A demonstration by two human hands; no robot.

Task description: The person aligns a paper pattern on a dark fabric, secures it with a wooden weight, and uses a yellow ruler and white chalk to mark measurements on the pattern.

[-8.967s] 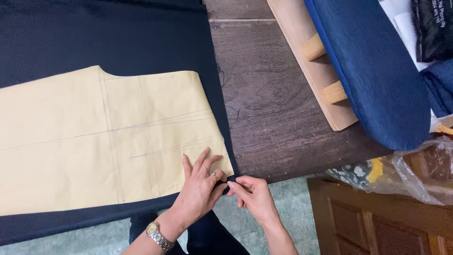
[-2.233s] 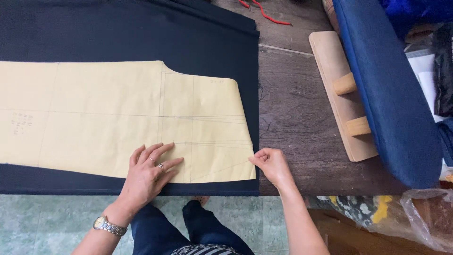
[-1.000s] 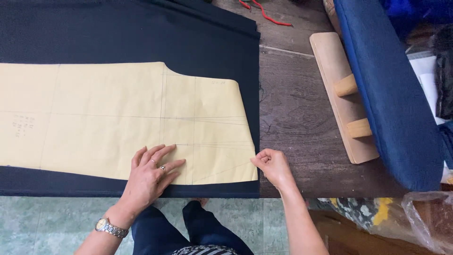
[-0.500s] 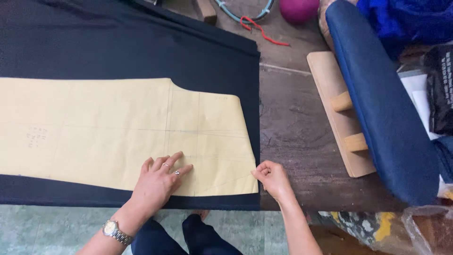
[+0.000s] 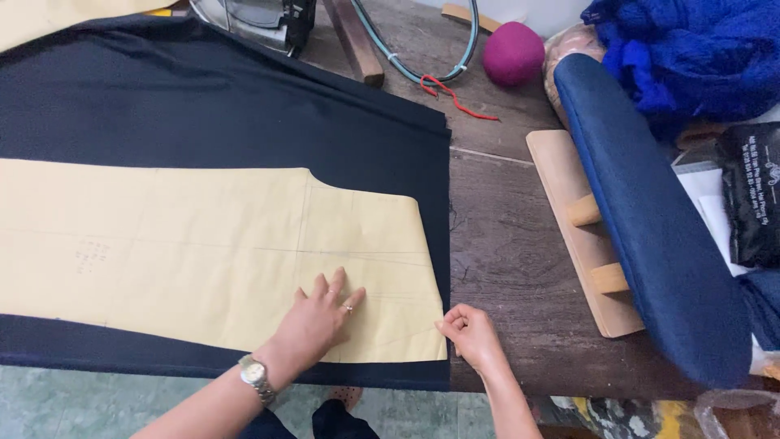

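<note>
sleeve board (image 5: pixel 650 219) right of paper pattern (image 5: pixel 203 252) | left hand (image 5: pixel 318 323) flat on pattern, fingers spread | right hand (image 5: pixel 470 335) pinching pattern's corner

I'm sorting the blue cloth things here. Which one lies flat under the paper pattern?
The dark navy fabric spread on the table, under the yellow pattern. The padded board and bright blue bundle sit off to the right.

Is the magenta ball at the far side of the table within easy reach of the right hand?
Probably not easily: the right hand pinches the paper pattern corner at the near edge; the ball lies far across, though nothing blocks the way.
</note>
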